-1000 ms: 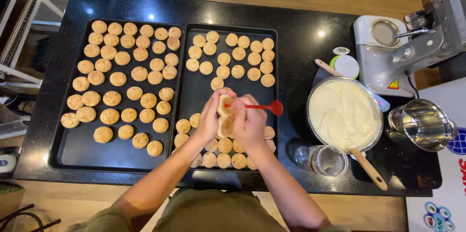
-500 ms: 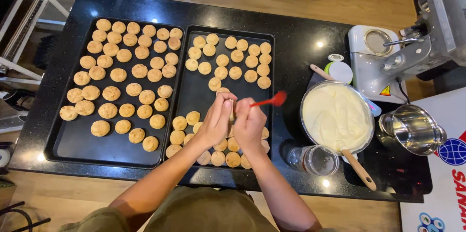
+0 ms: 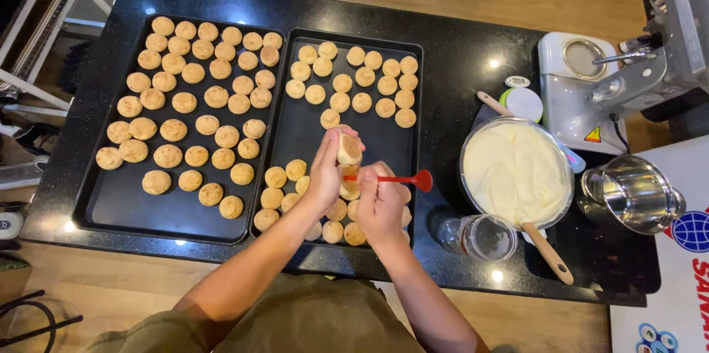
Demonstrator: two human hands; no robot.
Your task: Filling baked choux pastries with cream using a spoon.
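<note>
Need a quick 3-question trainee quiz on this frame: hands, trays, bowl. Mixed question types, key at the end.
1. True or false: the left hand holds a split pastry puff above the right baking tray.
2. What does the right hand hold?
A. a whisk
B. a red spoon
C. a knife
3. What fills the glass bowl to the right of the trays, and what tool rests in it?

Key
1. True.
2. B.
3. Pale cream; a wooden-handled spatula.
</note>
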